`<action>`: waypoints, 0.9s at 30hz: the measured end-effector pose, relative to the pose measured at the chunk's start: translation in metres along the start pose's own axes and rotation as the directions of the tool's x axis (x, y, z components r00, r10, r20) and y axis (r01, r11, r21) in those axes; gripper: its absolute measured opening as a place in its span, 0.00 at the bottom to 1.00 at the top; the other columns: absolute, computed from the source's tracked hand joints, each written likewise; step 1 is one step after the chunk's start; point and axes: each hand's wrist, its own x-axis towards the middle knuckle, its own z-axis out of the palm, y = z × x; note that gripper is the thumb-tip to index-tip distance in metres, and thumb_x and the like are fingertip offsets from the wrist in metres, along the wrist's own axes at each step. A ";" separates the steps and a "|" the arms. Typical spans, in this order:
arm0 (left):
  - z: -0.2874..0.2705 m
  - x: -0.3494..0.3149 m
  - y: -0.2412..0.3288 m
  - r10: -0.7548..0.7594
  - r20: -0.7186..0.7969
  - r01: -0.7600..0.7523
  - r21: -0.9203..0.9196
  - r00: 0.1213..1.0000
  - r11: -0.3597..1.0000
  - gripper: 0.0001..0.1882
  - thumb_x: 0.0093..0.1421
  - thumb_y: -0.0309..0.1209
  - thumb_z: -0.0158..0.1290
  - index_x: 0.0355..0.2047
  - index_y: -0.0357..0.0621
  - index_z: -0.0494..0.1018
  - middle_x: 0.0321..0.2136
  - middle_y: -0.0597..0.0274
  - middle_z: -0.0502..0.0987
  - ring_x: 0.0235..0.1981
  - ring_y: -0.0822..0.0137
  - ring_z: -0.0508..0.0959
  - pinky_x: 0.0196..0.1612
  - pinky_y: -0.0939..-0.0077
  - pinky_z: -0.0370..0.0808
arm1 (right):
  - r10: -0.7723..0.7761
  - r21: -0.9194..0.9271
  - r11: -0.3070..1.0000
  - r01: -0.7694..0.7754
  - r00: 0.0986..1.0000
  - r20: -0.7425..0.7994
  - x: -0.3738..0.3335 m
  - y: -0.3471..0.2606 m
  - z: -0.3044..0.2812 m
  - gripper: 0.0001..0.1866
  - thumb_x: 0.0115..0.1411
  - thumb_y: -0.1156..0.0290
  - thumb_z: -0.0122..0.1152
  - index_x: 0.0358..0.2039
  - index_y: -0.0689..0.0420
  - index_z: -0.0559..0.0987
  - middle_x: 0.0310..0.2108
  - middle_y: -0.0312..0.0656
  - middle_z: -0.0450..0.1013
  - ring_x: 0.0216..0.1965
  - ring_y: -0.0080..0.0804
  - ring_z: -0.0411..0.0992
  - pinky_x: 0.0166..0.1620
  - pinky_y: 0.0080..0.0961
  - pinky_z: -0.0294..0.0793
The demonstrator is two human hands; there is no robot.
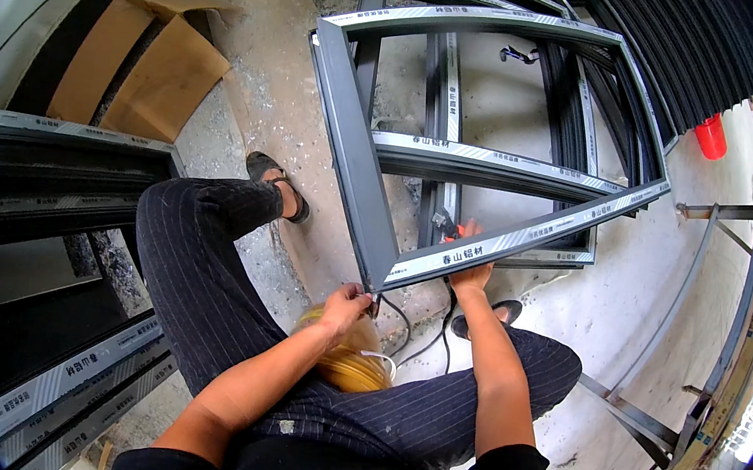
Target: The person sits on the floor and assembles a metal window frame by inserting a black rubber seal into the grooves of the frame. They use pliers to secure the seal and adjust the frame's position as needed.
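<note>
A dark grey aluminium window frame (363,157) with white protective tape and a crossbar leans in front of me, its near corner pointing toward me. My left hand (345,312) is closed at that corner, fingertips pinched together; whatever they hold is too small to make out. My right hand (471,271) reaches behind the frame's lower bar, which hides part of it. Its fingers are wrapped round an orange-and-black power tool (449,231), seen through the frame's opening. A black cord (448,340) hangs below that hand.
More taped frames (453,84) lie behind this one. Between my legs sits a yellow round bundle (350,365). Stacked frames (58,127) stand at left, beside an open cardboard box (169,75). Dark profiles (696,49), a red bucket (711,136) and a metal rack (719,375) line the right.
</note>
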 end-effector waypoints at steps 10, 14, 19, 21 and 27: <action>0.002 -0.006 0.013 -0.134 0.080 0.149 -0.226 0.988 0.963 0.04 0.61 0.29 0.46 0.34 0.44 0.65 0.29 0.58 0.77 0.30 0.67 0.77 0.34 0.76 0.74 | 0.208 -0.132 0.978 -0.160 0.743 0.636 -0.068 -0.035 -0.081 0.26 0.51 0.62 0.54 0.51 0.58 0.71 0.50 0.52 0.68 0.53 0.47 0.65 0.62 0.44 0.52; 0.005 0.003 0.005 -0.141 0.065 0.154 -0.289 0.988 0.945 0.05 0.61 0.28 0.46 0.36 0.43 0.64 0.29 0.56 0.77 0.29 0.65 0.78 0.34 0.71 0.76 | -0.324 0.597 0.797 0.085 0.896 0.305 -0.121 -0.078 -0.086 0.24 0.48 0.64 0.62 0.45 0.62 0.72 0.41 0.52 0.73 0.44 0.46 0.72 0.50 0.37 0.68; -0.007 0.007 0.007 -0.118 -0.008 0.117 -0.032 0.993 0.993 0.11 0.62 0.36 0.48 0.38 0.41 0.67 0.28 0.59 0.77 0.25 0.65 0.78 0.30 0.71 0.74 | -0.182 0.656 0.704 -0.274 0.822 0.539 -0.129 -0.094 -0.085 0.18 0.56 0.64 0.56 0.44 0.60 0.70 0.32 0.47 0.75 0.34 0.41 0.74 0.37 0.34 0.72; -0.020 0.018 0.006 0.047 -0.060 -0.034 0.205 0.997 0.978 0.18 0.60 0.42 0.51 0.41 0.41 0.70 0.27 0.63 0.77 0.26 0.68 0.77 0.30 0.72 0.72 | -0.062 0.705 0.542 -0.457 0.815 0.576 -0.124 -0.094 -0.093 0.12 0.60 0.68 0.53 0.41 0.61 0.69 0.24 0.42 0.73 0.28 0.29 0.73 0.31 0.27 0.71; -0.025 0.038 0.029 0.135 -0.164 -0.144 -0.044 0.977 0.989 0.16 0.61 0.41 0.50 0.38 0.40 0.72 0.28 0.64 0.76 0.30 0.70 0.76 0.32 0.75 0.72 | -0.063 0.699 0.206 -0.685 0.703 0.708 -0.122 -0.096 -0.095 0.08 0.62 0.68 0.51 0.37 0.59 0.71 0.21 0.34 0.67 0.20 0.19 0.64 0.23 0.17 0.64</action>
